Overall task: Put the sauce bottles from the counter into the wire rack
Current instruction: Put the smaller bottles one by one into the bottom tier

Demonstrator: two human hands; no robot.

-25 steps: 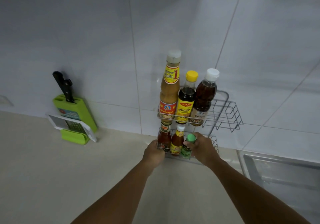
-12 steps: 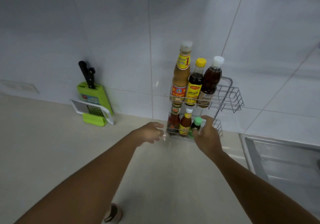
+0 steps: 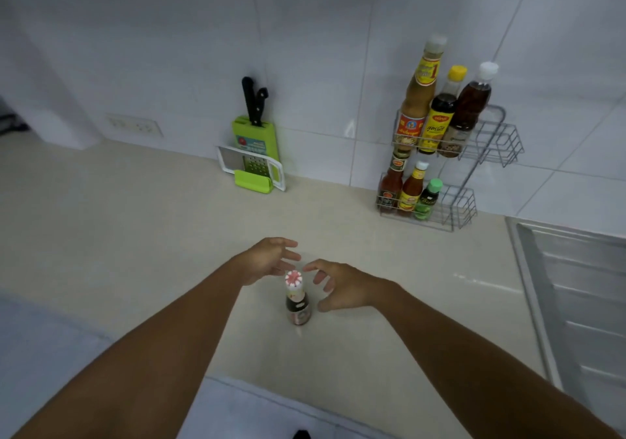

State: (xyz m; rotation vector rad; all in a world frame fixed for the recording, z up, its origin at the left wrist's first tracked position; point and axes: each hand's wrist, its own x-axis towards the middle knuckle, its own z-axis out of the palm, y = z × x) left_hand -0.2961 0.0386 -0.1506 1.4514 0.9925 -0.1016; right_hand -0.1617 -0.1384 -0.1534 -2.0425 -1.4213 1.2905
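One head-worn camera looks steeply down at the counter (image 3: 118, 235), apparently close above the hands.

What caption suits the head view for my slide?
Both open hands, left hand and right hand, close on the last counter bottle; the wire rack holds six.

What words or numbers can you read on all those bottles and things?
"1": on the yellow neck label of the tall bottle in the rack's top shelf.
Every other label is too small or blurred to read: the yellow-cap bottle, the dark bottle, the three small bottles below, the counter bottle, and the green board.
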